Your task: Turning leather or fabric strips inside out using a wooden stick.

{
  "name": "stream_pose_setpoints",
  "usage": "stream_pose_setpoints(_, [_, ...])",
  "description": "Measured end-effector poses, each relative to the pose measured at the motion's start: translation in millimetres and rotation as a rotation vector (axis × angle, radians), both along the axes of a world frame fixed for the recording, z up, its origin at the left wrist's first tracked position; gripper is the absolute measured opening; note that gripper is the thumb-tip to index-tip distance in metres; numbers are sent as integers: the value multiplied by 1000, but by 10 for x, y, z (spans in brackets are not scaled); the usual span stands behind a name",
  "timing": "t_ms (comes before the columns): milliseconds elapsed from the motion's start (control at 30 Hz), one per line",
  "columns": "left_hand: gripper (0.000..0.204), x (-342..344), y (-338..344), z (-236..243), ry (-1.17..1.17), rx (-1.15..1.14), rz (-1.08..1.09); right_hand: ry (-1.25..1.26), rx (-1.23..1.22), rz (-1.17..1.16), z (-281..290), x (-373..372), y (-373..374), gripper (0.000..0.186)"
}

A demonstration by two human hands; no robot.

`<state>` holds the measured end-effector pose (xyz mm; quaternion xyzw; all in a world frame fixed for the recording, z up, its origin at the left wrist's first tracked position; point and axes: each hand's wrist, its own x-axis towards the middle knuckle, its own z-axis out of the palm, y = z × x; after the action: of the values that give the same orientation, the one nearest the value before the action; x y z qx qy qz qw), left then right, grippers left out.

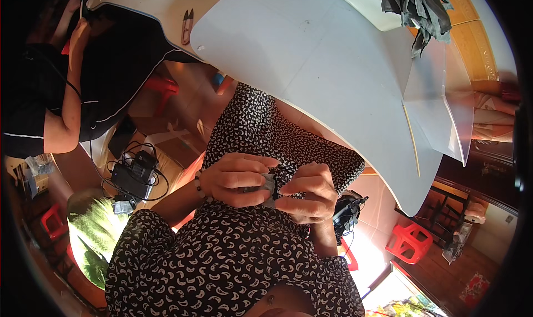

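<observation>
Both hands are held together over my lap, above the black dress with pale crescent shapes. My left hand (pixel 236 179) wears a beaded bracelet, its fingers curled around a small piece of grey fabric (pixel 268 190). Facing it, my right hand (pixel 310 193) has bent fingers at the other edge of the same grey piece. Part of the fabric is hidden by the fingers, so its full shape does not show.
A white table (pixel 311 50) curves in front of me, bearing thread snips (pixel 187 27), a thin stick (pixel 411 139) and grey fabric strips (pixel 419 8). A co-worker in black (pixel 66 95) works at the left. Black cables and adapters (pixel 136 170) lie on a box. A red stool (pixel 410 243) stands right.
</observation>
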<state>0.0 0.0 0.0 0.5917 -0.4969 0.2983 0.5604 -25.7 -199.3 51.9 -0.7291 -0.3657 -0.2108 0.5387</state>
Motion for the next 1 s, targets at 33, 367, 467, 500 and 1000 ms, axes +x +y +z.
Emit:
stream_pose_setpoints(33, [38, -3, 1, 9, 6, 13, -7, -13, -30, -3, 18, 2, -3, 22])
stream_pose_setpoints(367, [34, 20, -36, -108, 159, 79, -67, 298, -77, 57, 57, 117, -38, 20])
stream_pose_setpoints(467, [35, -1, -33, -123, 222, 74, -92, 500, -44, 158, 66, 125, -66, 16])
stream_pose_setpoints(500, [35, -8, -31, -131, 222, 74, -93, 501, -44, 157, 84, 132, -70, 16])
stream_pose_setpoints(1000, [32, -48, -23, -146, 243, 88, 29, 766, -43, 33, 94, 86, -24, 24])
